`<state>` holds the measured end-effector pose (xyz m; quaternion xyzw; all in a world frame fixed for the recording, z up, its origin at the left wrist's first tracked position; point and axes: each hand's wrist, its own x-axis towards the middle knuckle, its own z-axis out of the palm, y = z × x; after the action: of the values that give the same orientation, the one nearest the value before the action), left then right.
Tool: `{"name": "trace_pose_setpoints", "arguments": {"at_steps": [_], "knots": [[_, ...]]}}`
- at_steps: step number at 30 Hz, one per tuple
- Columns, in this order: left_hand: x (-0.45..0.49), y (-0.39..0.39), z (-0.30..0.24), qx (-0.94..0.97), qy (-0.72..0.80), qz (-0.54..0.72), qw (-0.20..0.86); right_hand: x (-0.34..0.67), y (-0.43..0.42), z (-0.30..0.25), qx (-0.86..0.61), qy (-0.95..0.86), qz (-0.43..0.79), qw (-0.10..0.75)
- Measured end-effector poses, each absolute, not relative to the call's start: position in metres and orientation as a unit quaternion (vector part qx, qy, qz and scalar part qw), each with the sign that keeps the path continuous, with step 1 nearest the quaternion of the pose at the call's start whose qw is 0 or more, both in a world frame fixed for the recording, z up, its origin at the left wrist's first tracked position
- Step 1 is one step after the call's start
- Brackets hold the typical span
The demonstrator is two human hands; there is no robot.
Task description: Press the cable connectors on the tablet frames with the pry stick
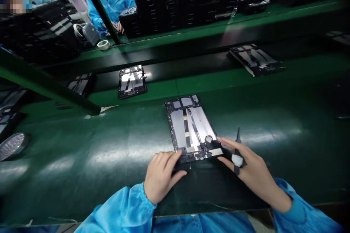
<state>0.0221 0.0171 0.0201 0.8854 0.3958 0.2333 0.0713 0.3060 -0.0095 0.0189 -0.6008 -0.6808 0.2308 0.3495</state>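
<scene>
An opened tablet (191, 127) lies on the green bench in front of me, its silver inner plates and cables facing up. My left hand (161, 174) is curled at its near left corner, fingertips pressing the edge. My right hand (246, 167) touches the near right corner with thumb and forefinger. A slim black tool (237, 153) with a white wrap is held between that hand's fingers and points away from me.
Other opened tablets lie on the dark belt: one (132, 81) ahead left, one (255, 59) far right. A green post (51, 87) slants across the left. A round metal mesh (12, 145) sits at the left edge. People in blue and pink coats work beyond stacked black trays (175, 0).
</scene>
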Motion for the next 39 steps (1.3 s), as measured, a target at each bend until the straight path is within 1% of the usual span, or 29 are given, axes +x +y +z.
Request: {"name": "trace_pose_setpoints", "arguments": {"at_steps": [2, 4, 5, 7, 9, 11, 14, 17, 20, 23, 27, 29, 31, 35, 39], "knots": [[0.031, 0.018, 0.024, 0.908, 0.340, 0.240, 0.044, 0.291, -0.006, 0.026, -0.551, -0.710, 0.246, 0.362], [0.038, 0.020, 0.026, 0.913, 0.318, 0.252, 0.046, 0.276, 0.000, 0.029, -0.495, -0.741, 0.283, 0.355], [0.040, 0.021, 0.026, 0.906, 0.323, 0.265, 0.066, 0.268, 0.003, 0.029, -0.472, -0.753, 0.301, 0.345], [0.041, 0.023, 0.026, 0.879, 0.344, 0.298, 0.142, 0.256, 0.010, 0.027, -0.443, -0.768, 0.329, 0.326], [0.040, 0.025, 0.026, 0.843, 0.362, 0.327, 0.227, 0.247, 0.015, 0.024, -0.437, -0.766, 0.339, 0.328], [0.039, 0.026, 0.026, 0.814, 0.383, 0.332, 0.282, 0.241, 0.018, 0.022, -0.444, -0.754, 0.340, 0.345], [0.037, 0.026, 0.027, 0.793, 0.424, 0.316, 0.302, 0.239, 0.019, 0.022, -0.448, -0.745, 0.334, 0.365], [0.037, 0.025, 0.026, 0.794, 0.429, 0.306, 0.303, 0.240, 0.019, 0.027, -0.441, -0.747, 0.342, 0.362], [0.038, 0.024, 0.024, 0.812, 0.427, 0.287, 0.276, 0.241, 0.019, 0.032, -0.438, -0.746, 0.369, 0.341], [0.037, 0.021, 0.025, 0.837, 0.424, 0.273, 0.211, 0.240, 0.018, 0.032, -0.449, -0.742, 0.372, 0.331], [0.028, 0.015, 0.027, 0.897, 0.373, 0.236, 0.038, 0.237, 0.015, 0.027, -0.450, -0.749, 0.357, 0.329], [0.022, 0.012, 0.027, 0.915, 0.348, 0.205, -0.024, 0.237, 0.014, 0.024, -0.440, -0.758, 0.356, 0.325], [0.018, 0.011, 0.026, 0.917, 0.347, 0.192, -0.029, 0.237, 0.014, 0.021, -0.430, -0.764, 0.358, 0.321], [0.016, 0.011, 0.023, 0.910, 0.357, 0.211, -0.002, 0.238, 0.015, 0.019, -0.435, -0.762, 0.352, 0.325], [0.011, 0.012, 0.022, 0.922, 0.322, 0.215, -0.023, 0.236, 0.017, 0.023, -0.426, -0.771, 0.328, 0.340]]}}
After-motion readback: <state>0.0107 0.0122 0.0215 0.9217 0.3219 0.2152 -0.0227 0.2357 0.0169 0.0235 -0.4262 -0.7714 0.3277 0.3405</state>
